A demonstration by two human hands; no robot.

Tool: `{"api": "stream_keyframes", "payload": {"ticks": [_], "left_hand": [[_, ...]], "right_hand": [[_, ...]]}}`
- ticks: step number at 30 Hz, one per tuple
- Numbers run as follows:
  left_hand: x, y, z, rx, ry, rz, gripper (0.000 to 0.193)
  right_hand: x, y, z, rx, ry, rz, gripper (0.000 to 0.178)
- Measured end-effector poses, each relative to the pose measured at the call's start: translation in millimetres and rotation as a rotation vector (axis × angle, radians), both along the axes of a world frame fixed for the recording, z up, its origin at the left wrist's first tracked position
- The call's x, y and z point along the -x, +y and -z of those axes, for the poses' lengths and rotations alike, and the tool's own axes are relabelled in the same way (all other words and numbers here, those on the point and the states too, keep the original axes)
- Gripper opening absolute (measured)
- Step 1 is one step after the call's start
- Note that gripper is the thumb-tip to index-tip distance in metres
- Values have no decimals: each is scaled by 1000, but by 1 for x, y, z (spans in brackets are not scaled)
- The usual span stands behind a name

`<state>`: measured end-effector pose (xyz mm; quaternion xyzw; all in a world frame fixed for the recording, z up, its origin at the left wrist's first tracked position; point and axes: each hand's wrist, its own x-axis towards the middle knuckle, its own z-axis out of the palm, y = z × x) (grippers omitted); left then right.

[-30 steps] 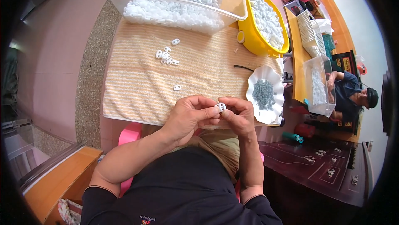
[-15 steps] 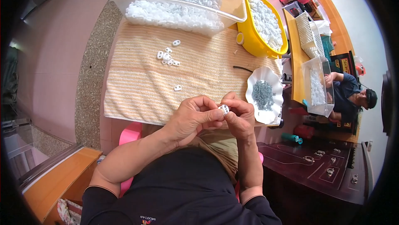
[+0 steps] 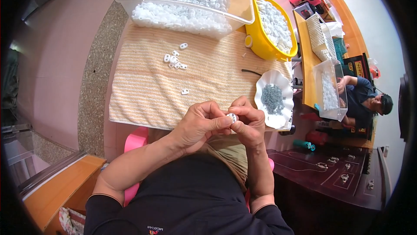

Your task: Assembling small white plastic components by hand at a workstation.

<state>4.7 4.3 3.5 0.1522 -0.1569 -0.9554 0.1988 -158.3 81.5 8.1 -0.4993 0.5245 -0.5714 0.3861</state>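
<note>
Between my two hands, just past the near edge of the towel-covered table, is a small white two-hole plastic piece. My left hand pinches it from the left with thumb and forefinger. From the other side, the thumb and bent fingers of my right hand are closed on it too; fingertips cover part of it. A similar loose white piece lies on the striped towel beyond my hands. Farther off is a small cluster of white pieces. Right of my hands, a scalloped white dish holds small grey parts, too fine to make out singly.
A clear bin full of white pieces stands at the back, beside a yellow tub of more. A thin black strip lies near the dish. At right, a person works at another clear box.
The white piece has tilted and moved slightly left between my fingertips, with less of its face showing. Both hands keep their pinch; the view has shifted a little.
</note>
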Motion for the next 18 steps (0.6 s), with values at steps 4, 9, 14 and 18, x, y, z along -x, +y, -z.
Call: {"api": "stream_keyframes", "payload": {"ticks": [4, 9, 14, 18], "left_hand": [[0, 2, 1, 46, 9, -1, 8], [3, 3, 2, 80, -34, -22, 7], [3, 1, 7, -5, -23, 6, 9], [2, -3, -2, -13, -54, -26, 12]], "right_hand": [[4, 4, 2, 32, -65, -115, 32], [5, 5, -1, -17, -56, -76, 27], [0, -1, -17, -154, 113, 87, 20], [6, -6, -25, -90, 214, 52, 17]]}}
